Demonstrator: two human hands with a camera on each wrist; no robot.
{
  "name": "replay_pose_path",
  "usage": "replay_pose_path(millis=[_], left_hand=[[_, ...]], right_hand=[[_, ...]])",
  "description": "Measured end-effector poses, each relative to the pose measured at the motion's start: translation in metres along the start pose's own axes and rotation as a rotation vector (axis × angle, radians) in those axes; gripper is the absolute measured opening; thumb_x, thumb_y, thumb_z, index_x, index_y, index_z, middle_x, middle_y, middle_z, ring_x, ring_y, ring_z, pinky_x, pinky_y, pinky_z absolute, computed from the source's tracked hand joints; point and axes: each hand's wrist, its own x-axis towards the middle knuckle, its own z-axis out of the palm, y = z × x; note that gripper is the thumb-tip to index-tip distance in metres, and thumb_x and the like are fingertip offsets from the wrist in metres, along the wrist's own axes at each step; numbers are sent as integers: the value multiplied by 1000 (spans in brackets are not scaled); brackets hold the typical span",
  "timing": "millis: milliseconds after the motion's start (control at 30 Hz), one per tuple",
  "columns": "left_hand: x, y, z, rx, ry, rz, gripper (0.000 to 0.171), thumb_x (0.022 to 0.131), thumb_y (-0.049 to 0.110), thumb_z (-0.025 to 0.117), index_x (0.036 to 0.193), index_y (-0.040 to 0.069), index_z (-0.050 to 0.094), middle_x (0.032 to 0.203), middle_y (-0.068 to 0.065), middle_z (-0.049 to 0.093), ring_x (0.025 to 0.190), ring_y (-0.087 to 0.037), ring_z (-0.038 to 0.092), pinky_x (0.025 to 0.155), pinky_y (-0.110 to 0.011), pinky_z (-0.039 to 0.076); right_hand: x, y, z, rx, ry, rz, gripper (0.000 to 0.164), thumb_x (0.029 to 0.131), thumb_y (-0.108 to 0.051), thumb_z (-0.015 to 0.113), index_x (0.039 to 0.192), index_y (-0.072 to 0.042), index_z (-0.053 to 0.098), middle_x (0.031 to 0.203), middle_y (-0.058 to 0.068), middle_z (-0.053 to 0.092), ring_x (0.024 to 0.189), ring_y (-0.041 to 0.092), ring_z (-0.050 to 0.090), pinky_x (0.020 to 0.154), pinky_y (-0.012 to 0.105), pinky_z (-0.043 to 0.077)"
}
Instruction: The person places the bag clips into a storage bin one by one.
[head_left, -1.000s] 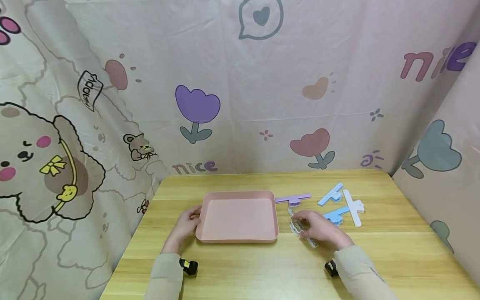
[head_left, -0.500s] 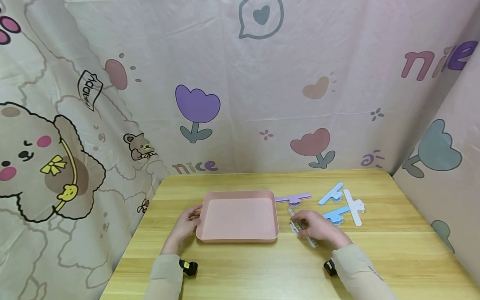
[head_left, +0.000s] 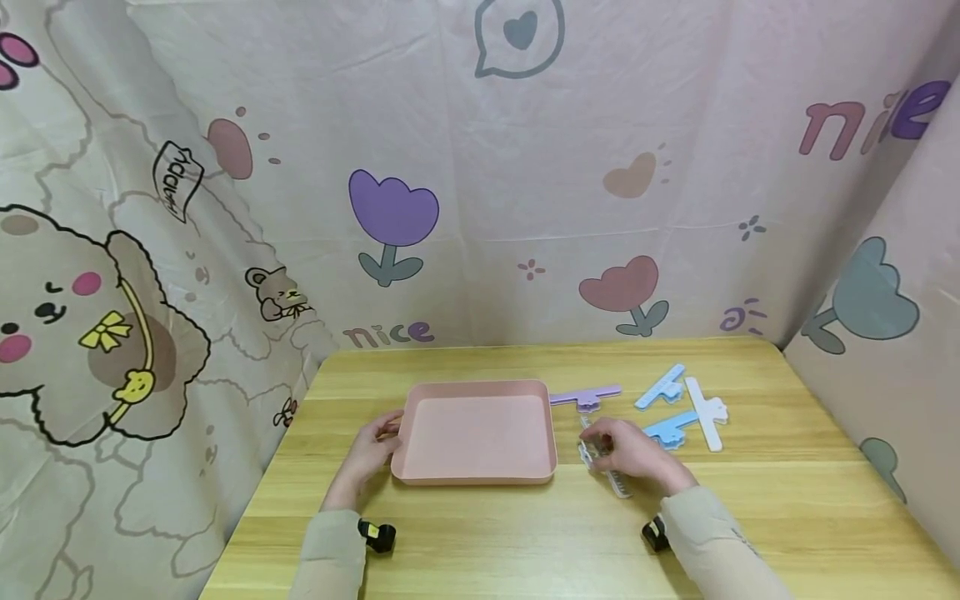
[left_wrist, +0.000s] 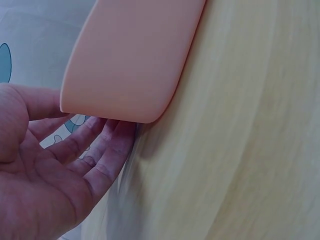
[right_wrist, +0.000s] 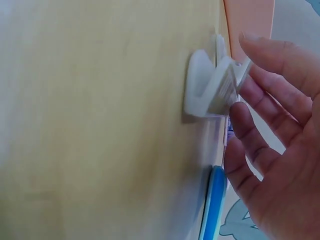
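A shallow pink tray (head_left: pixel 480 437) lies on the wooden table. My left hand (head_left: pixel 367 454) holds its left side, thumb over the rim and fingers against the outer wall (left_wrist: pixel 115 90). Right of the tray, my right hand (head_left: pixel 637 452) pinches a clear bag clip (head_left: pixel 618 485) by its middle, between thumb and fingers. The right wrist view shows the clip's pale body (right_wrist: pixel 200 82) tilted close over the tabletop, with the thumb on one side and the fingers on the other. The fingers hide part of the clip in the head view.
A purple bag clip (head_left: pixel 588 398) lies by the tray's right back corner. Farther right are a light blue clip (head_left: pixel 660 387), a blue clip (head_left: pixel 670 429) and a white clip (head_left: pixel 707 414). A patterned curtain (head_left: pixel 487 208) stands behind the table (head_left: pixel 517 542).
My right hand has shifted slightly left, and the clear clip has turned a little with it. The left hand and the tray have stayed put.
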Motion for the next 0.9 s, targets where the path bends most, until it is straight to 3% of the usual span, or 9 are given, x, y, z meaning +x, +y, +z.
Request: replay_pose_path(millis=[133,433,733,900], left_hand=[[2,-5,0,3,15,9,52,89,-12,50,141,-5,46,125,-30,53,114,-41,54,84,-42,52],[0,-4,0,5,22,-1,51,90,-11,50,141,-5,46,125,-30,52,113,-41,54,83,-40,52],[-1,-4,4,20,61,0,48,91,-9,51,138,-4,50,123,-28,55,107,-36,56,81,-38,53],[-1,-4,8,9,74,2,46,90,-10,52,136,-5,53,121,-27,57,104,-33,59,82,-37,53]], right_hand=[[3,1,2,41,18,16,45,73,-9,85,114,-4,68,89,-1,60,79,17,51,67,31,47],[6,1,4,73,37,37,44,70,-12,87,110,-3,69,83,1,59,73,16,50,63,29,44],[6,-4,-7,184,82,14,43,74,-11,84,111,2,67,87,6,63,75,19,55,61,27,49],[5,-14,-15,256,130,11,46,76,-13,84,115,3,66,98,8,65,84,24,57,65,29,51]])
